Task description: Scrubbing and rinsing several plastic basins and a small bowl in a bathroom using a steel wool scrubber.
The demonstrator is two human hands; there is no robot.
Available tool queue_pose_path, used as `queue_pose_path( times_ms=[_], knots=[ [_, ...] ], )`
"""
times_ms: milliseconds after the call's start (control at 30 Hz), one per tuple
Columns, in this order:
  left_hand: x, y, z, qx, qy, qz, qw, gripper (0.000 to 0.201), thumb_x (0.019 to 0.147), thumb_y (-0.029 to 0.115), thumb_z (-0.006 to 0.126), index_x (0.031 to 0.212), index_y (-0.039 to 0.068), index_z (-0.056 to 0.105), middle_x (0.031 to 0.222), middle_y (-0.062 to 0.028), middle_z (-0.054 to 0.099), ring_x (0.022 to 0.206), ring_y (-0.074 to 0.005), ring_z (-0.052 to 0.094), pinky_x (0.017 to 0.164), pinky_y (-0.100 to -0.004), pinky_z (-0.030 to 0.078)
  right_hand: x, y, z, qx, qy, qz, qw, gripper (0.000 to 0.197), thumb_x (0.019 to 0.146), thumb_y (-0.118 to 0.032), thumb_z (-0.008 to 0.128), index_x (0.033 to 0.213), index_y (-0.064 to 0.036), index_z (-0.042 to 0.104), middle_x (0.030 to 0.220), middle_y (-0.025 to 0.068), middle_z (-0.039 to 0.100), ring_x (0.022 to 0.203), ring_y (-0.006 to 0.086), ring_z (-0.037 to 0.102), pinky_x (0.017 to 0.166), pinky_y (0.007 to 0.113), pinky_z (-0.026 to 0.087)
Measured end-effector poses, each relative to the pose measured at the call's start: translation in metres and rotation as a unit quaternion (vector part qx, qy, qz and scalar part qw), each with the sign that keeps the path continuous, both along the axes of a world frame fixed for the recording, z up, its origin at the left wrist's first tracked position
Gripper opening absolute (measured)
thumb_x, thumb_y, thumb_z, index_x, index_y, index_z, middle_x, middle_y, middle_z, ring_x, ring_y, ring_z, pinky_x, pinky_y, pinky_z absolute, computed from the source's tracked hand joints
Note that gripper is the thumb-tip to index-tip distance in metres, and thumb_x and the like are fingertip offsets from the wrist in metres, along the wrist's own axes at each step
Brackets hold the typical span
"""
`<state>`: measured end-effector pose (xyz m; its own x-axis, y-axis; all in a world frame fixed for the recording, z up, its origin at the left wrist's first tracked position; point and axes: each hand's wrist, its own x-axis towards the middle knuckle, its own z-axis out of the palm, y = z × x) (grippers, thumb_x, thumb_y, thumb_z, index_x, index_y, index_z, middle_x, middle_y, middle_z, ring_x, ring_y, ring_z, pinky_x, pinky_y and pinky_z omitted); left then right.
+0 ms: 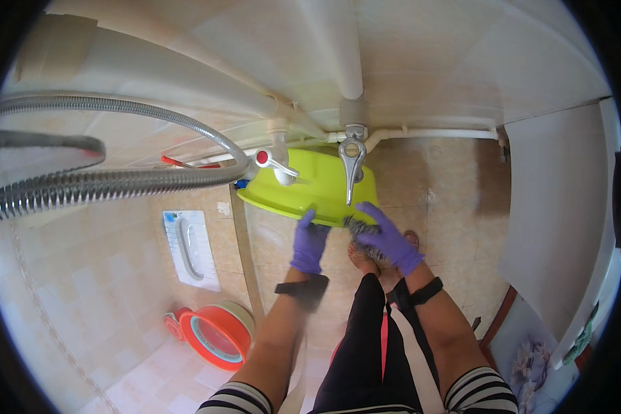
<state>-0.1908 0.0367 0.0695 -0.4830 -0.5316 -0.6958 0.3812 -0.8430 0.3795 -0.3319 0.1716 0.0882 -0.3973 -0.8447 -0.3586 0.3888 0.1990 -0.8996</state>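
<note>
A large lime-green plastic basin (pixel 324 183) is tilted beneath the taps, its near rim toward me. My left hand (pixel 310 243), in a purple glove, grips that rim with the thumb over the edge. In my right hand (pixel 388 238), also gloved in purple, is a grey, curly steel wool scourer (pixel 363 228), close to the basin's rim at the right. My fingers partly cover the scourer, and whether it touches the basin I cannot tell. Above the basin hang a metal lever tap (pixel 352 155) and a white tap (pixel 276 164) with a red button.
A ribbed metal hose (pixel 117 181) loops in from the left. White pipes (pixel 435 134) run along the wall. Beyond a low step lies a white squat toilet (pixel 192 248); stacked red and pale basins (pixel 217 337) sit nearer me. A white cabinet panel (pixel 555 207) stands at the right.
</note>
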Motion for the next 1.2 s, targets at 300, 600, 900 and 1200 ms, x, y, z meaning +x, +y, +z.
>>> queue_pose_path(
  times_ms=[300, 600, 900, 1200],
  knots=[
    [0.001, 0.022, -0.011, -0.077, -0.242, -0.320, 0.913, 0.041, 0.083, 0.022, 0.054, 0.120, 0.012, 0.041, 0.115, -0.0046, 0.049, 0.104, -0.0204, 0.049, 0.085, -0.0356, 0.040, 0.062, 0.021, -0.019, 0.188, 0.249, 0.088, 0.946, 0.046, 0.068, -0.016, 0.065, 0.111, -0.0079, 0.050, 0.110, 0.0170, 0.052, 0.099, 0.0336, 0.052, 0.084, 0.037, 0.043],
    [-0.009, -0.040, -0.032, -0.094, -0.243, -0.142, 0.955, 0.038, 0.088, 0.036, 0.047, 0.117, 0.013, 0.040, 0.105, -0.0059, 0.053, 0.098, -0.0206, 0.053, 0.084, -0.0372, 0.044, 0.078, 0.061, -0.052, 0.247, 0.196, -0.027, 0.949, 0.036, 0.067, -0.006, 0.060, 0.102, -0.0055, 0.050, 0.097, 0.0161, 0.055, 0.091, 0.0323, 0.055, 0.078, 0.035, 0.044],
    [0.008, -0.071, -0.056, -0.096, -0.145, -0.006, 0.985, 0.040, 0.092, 0.031, 0.041, 0.126, 0.013, 0.031, 0.116, -0.0110, 0.048, 0.108, -0.0303, 0.048, 0.086, -0.0503, 0.044, 0.061, 0.117, -0.079, 0.274, 0.274, -0.040, 0.921, 0.033, 0.067, -0.003, 0.060, 0.098, -0.0037, 0.052, 0.091, 0.0157, 0.056, 0.084, 0.0298, 0.056, 0.075, 0.035, 0.044],
    [0.007, 0.000, 0.009, -0.129, -0.091, -0.165, 0.974, 0.056, 0.080, -0.003, 0.039, 0.132, 0.009, 0.024, 0.122, -0.0142, 0.043, 0.110, -0.0294, 0.048, 0.091, -0.0436, 0.043, 0.018, 0.197, -0.115, 0.362, 0.259, -0.024, 0.895, 0.059, 0.070, -0.005, 0.059, 0.126, -0.0131, 0.041, 0.125, 0.0171, 0.039, 0.117, 0.0332, 0.038, 0.095, 0.035, 0.036]
  ],
)
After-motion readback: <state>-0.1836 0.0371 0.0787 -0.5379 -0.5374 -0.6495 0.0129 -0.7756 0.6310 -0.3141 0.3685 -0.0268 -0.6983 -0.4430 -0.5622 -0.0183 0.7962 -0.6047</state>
